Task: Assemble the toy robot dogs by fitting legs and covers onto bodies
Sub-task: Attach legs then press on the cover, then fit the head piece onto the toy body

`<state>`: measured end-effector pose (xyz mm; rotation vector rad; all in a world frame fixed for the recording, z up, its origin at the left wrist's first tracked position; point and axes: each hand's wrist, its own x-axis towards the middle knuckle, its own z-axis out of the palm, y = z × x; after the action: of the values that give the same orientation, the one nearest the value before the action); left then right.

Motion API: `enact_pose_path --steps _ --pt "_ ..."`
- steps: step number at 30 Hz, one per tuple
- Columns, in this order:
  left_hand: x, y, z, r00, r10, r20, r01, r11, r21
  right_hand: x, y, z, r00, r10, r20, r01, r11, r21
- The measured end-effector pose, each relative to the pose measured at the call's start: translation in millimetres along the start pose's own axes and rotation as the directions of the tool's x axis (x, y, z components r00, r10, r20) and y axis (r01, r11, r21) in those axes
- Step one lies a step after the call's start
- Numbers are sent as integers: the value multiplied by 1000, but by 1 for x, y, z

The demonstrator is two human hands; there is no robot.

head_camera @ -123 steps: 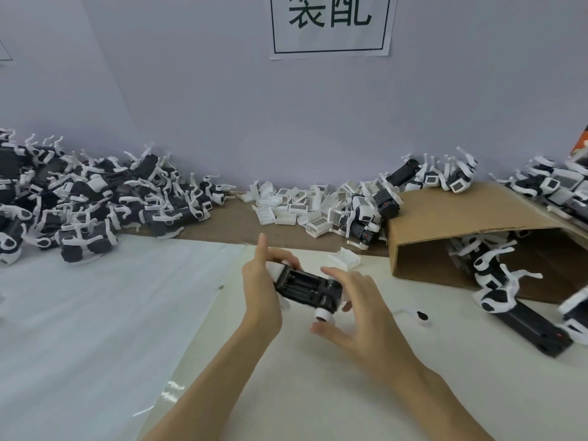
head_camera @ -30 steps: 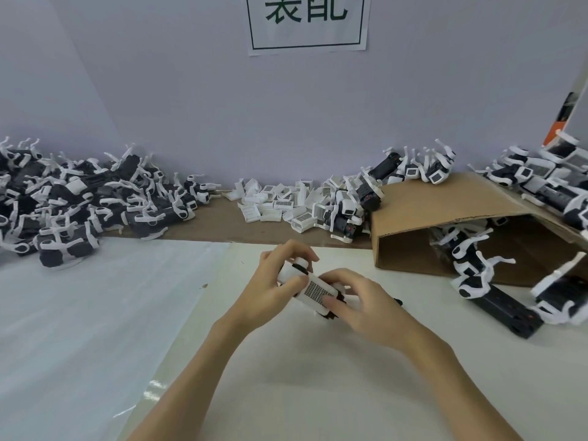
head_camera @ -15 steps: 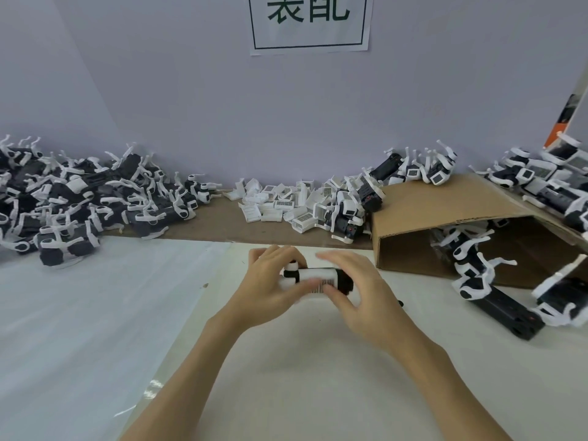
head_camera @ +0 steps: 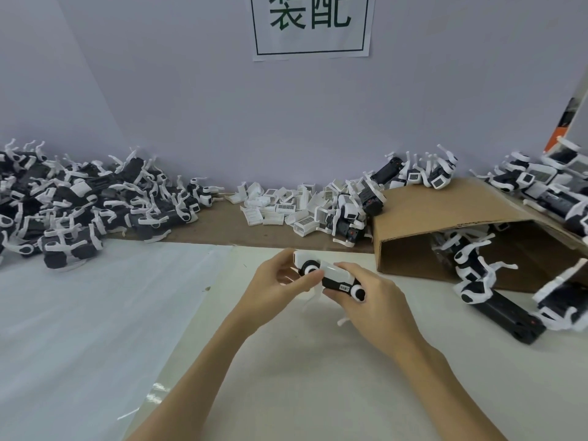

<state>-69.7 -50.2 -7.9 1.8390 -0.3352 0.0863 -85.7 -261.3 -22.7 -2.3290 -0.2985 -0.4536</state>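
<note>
I hold one toy robot dog point(head_camera: 331, 276) just above the table's middle, its black body topped by a white cover, with round white leg joints showing on the near side. My left hand point(head_camera: 280, 280) grips its left end, thumb near the front joint. My right hand point(head_camera: 375, 294) curls round its right end. Thin white legs hang below it toward the table. A heap of loose white covers point(head_camera: 286, 206) lies at the back centre.
A large pile of black-and-white dogs point(head_camera: 79, 198) fills the back left. A tipped cardboard box point(head_camera: 445, 214) at the right has more dogs on it and spilling from it point(head_camera: 486, 288). White sheeting point(head_camera: 79, 313) covers the table's left part.
The dog's open black body now carries a white cover. I have since turned the dog in both hands so its side with the round joints faces me.
</note>
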Motion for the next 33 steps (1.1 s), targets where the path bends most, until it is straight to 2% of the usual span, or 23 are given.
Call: enact_pose_path --steps 4,6,9,12,14,17,18,19,21,24,27,29,31,33 --pt "2 -2 2 997 -57 -46 48 984 -172 4 -1 -4 990 70 125 -96 971 221" --pt "4 -5 3 984 -116 -132 85 971 -225 7 -3 -9 965 159 209 -232 889 395" --pt "6 -10 2 951 -174 -255 126 973 -195 8 -6 -11 873 278 400 -475 667 574" --pt "12 -13 -4 922 -251 -294 156 938 -309 15 -13 -13 751 348 562 -659 329 677" --pt "17 -16 -11 904 -260 -339 126 920 -370 33 -12 -28 749 353 561 -634 138 761" --pt "19 -23 -18 893 -234 -383 126 949 -288 69 -11 -70 863 281 419 -360 -240 902" --pt "19 -26 -18 896 -234 -377 138 954 -264 77 -10 -81 897 237 372 -274 -360 892" --pt "19 -28 -17 898 -238 -370 151 957 -249 83 -9 -88 912 185 367 -259 -435 862" --pt "19 -32 -14 903 -229 -364 168 967 -191 86 -8 -86 898 117 423 -334 -444 831" --pt "18 -35 -10 925 -130 -357 156 987 44 70 -8 -52 869 91 487 -416 -399 817" --pt "17 -42 -4 935 4 -354 107 950 293 47 -11 -3 811 100 576 -475 -464 748" --pt "23 -49 -10 925 34 -379 133 904 407 38 -16 23 776 129 618 -490 -494 718" --pt "38 -56 -28 910 18 -414 217 830 513 35 -16 40 758 143 636 -509 -479 715" --pt "60 -63 -62 895 -20 -446 334 694 638 33 -15 48 752 148 643 -527 -450 721"
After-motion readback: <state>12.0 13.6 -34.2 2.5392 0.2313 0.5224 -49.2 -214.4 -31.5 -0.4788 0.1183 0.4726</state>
